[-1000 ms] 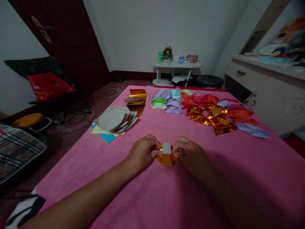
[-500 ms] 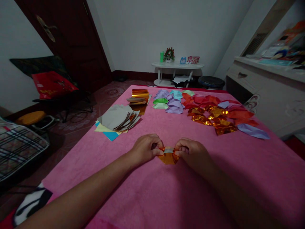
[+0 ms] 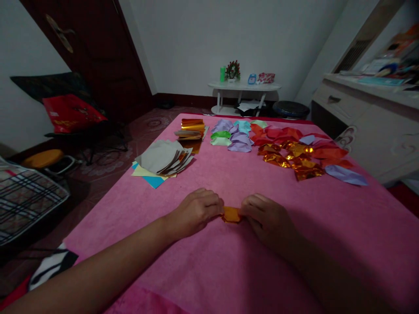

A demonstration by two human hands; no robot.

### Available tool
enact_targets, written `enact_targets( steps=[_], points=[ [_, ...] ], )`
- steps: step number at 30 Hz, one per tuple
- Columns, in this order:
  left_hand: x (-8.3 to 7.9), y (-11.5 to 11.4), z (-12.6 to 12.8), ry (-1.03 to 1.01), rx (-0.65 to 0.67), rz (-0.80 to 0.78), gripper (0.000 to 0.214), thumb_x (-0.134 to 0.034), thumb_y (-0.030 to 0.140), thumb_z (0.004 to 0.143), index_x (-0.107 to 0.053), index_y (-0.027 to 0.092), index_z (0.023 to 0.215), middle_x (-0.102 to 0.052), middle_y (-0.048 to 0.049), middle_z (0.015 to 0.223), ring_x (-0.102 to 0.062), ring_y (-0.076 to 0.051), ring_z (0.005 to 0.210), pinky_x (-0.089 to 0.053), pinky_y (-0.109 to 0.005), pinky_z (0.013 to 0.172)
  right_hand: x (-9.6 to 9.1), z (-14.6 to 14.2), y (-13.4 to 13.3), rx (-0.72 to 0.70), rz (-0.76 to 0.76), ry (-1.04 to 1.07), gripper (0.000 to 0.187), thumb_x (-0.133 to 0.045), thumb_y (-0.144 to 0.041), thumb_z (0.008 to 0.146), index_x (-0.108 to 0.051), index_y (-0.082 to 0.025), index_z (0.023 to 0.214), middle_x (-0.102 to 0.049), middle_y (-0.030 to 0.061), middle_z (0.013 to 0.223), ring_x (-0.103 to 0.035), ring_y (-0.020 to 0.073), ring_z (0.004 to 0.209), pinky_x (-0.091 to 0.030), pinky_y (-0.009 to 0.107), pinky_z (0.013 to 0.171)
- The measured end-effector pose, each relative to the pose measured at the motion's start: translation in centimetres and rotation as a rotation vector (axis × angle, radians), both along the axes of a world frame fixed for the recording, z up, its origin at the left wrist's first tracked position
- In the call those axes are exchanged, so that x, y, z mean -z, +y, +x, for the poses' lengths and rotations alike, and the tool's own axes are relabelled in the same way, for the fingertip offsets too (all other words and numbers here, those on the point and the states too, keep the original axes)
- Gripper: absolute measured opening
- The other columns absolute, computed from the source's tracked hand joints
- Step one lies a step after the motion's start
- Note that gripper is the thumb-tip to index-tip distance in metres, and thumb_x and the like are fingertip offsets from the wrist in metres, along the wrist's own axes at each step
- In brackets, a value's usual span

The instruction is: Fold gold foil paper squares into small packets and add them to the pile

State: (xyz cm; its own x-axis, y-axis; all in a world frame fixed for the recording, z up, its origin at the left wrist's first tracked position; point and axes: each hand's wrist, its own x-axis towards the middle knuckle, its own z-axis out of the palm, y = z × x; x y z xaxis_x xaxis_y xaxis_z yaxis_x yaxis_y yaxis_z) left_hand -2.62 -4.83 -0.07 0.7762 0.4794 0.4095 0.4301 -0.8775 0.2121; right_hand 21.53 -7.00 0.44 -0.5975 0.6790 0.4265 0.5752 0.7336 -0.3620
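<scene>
Between my two hands is a small folded piece of gold foil paper (image 3: 231, 214), low over the pink cloth (image 3: 209, 266). My left hand (image 3: 199, 211) is closed on its left end, the fingertips partly hidden behind the knuckles. At the right end my right hand (image 3: 266, 218) pinches the same paper between thumb and fingers. A smooth gold face of the paper points up; its underside is out of sight.
Left of centre lie a fanned stack of grey-backed paper sheets (image 3: 160, 157) and a gold foil stack (image 3: 192, 125). Further right are folded gold foil pieces (image 3: 307, 169), purple folded papers (image 3: 240, 141) and red ones (image 3: 284, 134). A white side table (image 3: 244, 86) stands beyond.
The gold foil paper has been turned or pressed over: its pale opening no longer shows, and a flat gold face does. Both hands have rolled knuckles-up around its ends.
</scene>
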Motion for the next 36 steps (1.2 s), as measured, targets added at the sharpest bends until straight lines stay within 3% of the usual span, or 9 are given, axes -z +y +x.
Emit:
enact_targets(
  steps=[7,11,17,21,25,30,34,36],
  points=[
    [-0.1,-0.3,0.0,0.058,0.031,0.105,0.018,-0.047,0.021,0.094,-0.065,0.017,0.098,-0.067,-0.0057,0.095,-0.056,-0.016,0.084,-0.041,-0.030,0.074,0.6,-0.1,-0.5,-0.048,0.091,-0.033,0.023,-0.042,-0.008,0.089,-0.063,-0.014,0.082,-0.060,0.0081,0.080,-0.048,0.0164,0.072,-0.039,0.029,0.064],
    [-0.4,-0.3,-0.2,0.093,0.066,0.150,0.018,-0.047,0.020,0.093,-0.065,0.017,0.096,-0.066,-0.0060,0.093,-0.056,-0.017,0.086,-0.041,-0.030,0.073,0.7,0.0,-0.7,-0.071,0.067,-0.053,0.020,-0.044,-0.005,0.086,-0.062,-0.014,0.083,-0.060,0.0082,0.082,-0.049,0.0180,0.075,-0.040,0.031,0.065],
    [-1.5,-0.6,-0.5,0.151,0.068,-0.075,0.019,-0.047,0.017,0.089,-0.062,0.017,0.100,-0.062,-0.0073,0.103,-0.055,-0.019,0.094,-0.043,-0.032,0.082,0.4,0.3,-1.1,-0.053,-0.009,0.011,0.023,-0.050,-0.004,0.080,-0.061,-0.017,0.096,-0.059,0.0107,0.108,-0.052,0.0225,0.096,-0.044,0.039,0.080],
    [-2.3,-0.8,-0.1,0.147,0.006,-0.223,0.020,-0.053,0.024,0.084,-0.059,0.016,0.102,-0.059,-0.0072,0.104,-0.054,-0.019,0.092,-0.045,-0.031,0.083,0.4,0.3,-1.0,-0.065,-0.049,0.056,0.027,-0.050,-0.004,0.081,-0.059,-0.019,0.101,-0.059,0.0098,0.110,-0.053,0.0220,0.097,-0.044,0.040,0.082],
    [-2.3,-1.1,0.5,0.201,-0.034,-0.182,0.023,-0.051,0.024,0.085,-0.058,0.016,0.106,-0.059,-0.0082,0.102,-0.054,-0.020,0.090,-0.046,-0.031,0.080,0.6,0.2,-1.0,-0.061,-0.086,0.078,0.033,-0.048,-0.004,0.083,-0.057,-0.022,0.109,-0.060,0.0087,0.107,-0.053,0.0216,0.094,-0.045,0.039,0.080],
    [-0.7,-1.0,0.8,0.120,-0.099,-0.123,0.026,-0.039,0.019,0.092,-0.062,0.013,0.103,-0.062,-0.0101,0.095,-0.056,-0.019,0.085,-0.045,-0.031,0.075,0.4,0.1,-1.1,-0.023,-0.158,0.067,0.032,-0.052,-0.008,0.080,-0.057,-0.020,0.110,-0.061,0.0084,0.106,-0.053,0.0222,0.095,-0.042,0.039,0.083],
    [0.0,-0.1,1.5,-0.200,-0.164,-0.423,0.021,-0.048,0.022,0.089,-0.067,0.014,0.090,-0.065,-0.0068,0.083,-0.058,-0.016,0.078,-0.045,-0.027,0.073,0.1,-0.8,-0.5,0.076,-0.275,0.132,0.012,-0.058,-0.024,0.081,-0.062,-0.018,0.091,-0.063,0.0053,0.088,-0.054,0.0206,0.083,-0.042,0.033,0.074],
    [-0.1,0.5,2.2,-0.345,-0.240,-0.643,0.022,-0.053,0.028,0.087,-0.067,0.013,0.080,-0.063,-0.0044,0.074,-0.056,-0.013,0.067,-0.043,-0.024,0.063,0.0,-1.5,0.3,0.170,-0.389,0.205,0.017,-0.054,-0.029,0.085,-0.060,-0.018,0.074,-0.060,0.0016,0.072,-0.053,0.0162,0.068,-0.039,0.027,0.063]
  ],
)
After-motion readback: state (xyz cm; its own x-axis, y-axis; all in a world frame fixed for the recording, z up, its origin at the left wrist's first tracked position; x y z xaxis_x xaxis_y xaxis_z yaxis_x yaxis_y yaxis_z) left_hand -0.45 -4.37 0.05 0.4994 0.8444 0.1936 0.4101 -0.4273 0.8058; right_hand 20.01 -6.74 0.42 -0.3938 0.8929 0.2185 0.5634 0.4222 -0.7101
